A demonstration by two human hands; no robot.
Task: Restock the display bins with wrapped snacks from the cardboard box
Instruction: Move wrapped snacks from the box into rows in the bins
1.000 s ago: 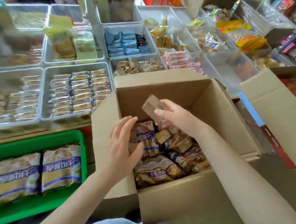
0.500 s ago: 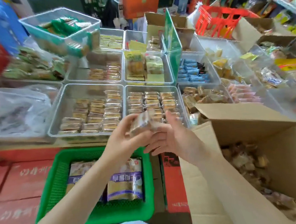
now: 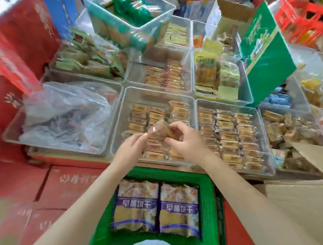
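A small clear-wrapped brown snack [image 3: 158, 131] is held between both hands above a clear display bin [image 3: 126, 98] that holds rows of wrapped snacks. My left hand [image 3: 129, 150] pinches the snack's left end. My right hand [image 3: 184, 140] grips its right side with curled fingers. The cardboard box [image 3: 312, 198] stands at the lower right; only its flap and outer wall show, and its contents are out of view.
A green basket [image 3: 210, 195] with two large purple-banded packs sits just below my arms. Several more clear bins of snacks surround the middle one; one at left holds a crumpled plastic bag [image 3: 65, 116]. Red cartons [image 3: 47, 188] stack at left. A green carton [image 3: 264, 53] leans at upper right.
The right hand lifted the snack out of the cardboard box and carried it left over the display bin, where the left hand joined it. The view swung left, leaving the box at the edge.
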